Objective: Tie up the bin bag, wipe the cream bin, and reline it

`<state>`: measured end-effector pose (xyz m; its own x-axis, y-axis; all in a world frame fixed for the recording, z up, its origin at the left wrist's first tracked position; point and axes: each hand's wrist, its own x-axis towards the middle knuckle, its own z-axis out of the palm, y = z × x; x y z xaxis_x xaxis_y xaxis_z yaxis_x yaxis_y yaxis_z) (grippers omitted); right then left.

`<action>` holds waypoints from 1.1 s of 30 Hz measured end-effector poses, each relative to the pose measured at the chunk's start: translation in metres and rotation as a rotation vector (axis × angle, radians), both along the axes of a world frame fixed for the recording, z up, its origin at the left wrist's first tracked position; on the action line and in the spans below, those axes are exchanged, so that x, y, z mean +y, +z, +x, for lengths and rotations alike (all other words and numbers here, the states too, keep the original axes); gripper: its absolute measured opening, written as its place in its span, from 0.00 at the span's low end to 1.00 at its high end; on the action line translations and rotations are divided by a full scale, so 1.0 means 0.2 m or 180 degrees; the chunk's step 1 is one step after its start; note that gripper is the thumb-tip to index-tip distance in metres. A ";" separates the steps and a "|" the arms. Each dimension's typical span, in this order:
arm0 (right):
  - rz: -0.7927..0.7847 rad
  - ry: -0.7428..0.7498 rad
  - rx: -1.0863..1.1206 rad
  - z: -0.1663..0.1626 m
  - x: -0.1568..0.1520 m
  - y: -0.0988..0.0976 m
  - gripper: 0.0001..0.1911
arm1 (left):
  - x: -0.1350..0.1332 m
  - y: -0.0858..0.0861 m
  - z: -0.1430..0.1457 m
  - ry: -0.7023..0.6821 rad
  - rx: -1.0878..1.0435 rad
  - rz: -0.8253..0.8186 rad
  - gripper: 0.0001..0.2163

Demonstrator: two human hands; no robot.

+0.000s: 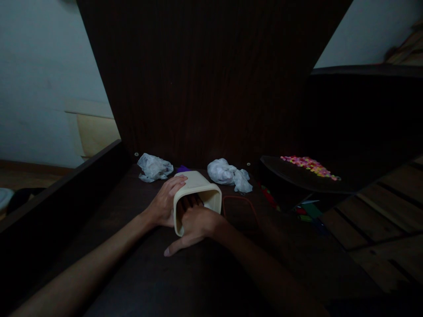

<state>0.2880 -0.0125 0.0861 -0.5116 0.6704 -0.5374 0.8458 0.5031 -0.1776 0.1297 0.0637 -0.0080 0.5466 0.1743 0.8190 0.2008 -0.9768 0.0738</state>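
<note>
A cream plastic container (194,181) with rounded corners lies on its side on the dark tabletop, its mouth facing me. My left hand (166,198) grips its left side, fingers over the upper wall. My right hand (194,222) reaches into the mouth. Its fingers look stretched out inside, with the fingertips hidden in shadow, and its thumb points left outside the rim. I cannot make out anything held in that hand. Just right of the container, a reddish rounded rectangular outline (240,198), perhaps a lid, lies flat.
Two crumpled whitish plastic bags (154,167) (224,171) sit along the back panel (211,88), with a purple scrap (183,168) between them. On a dark ledge at right lies a pile of small colourful pieces (310,167). Several small items (309,211) lie below it. A raised board (66,185) borders the left.
</note>
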 end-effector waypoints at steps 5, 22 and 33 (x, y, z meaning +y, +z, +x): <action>0.0166 -0.0140 0.0347 0.04 -0.09 0.00 0.71 | 0.00 0.00 0.00 0.0002 0.0037 0.0025 0.53; 0.0540 -0.1060 0.0159 0.00 -0.33 -0.08 0.41 | -0.02 0.04 0.00 -0.0040 0.0043 -0.0123 0.56; -0.0012 0.0052 -0.0376 -0.02 0.05 -0.01 0.58 | -0.04 0.04 0.01 0.0051 0.0034 -0.0169 0.56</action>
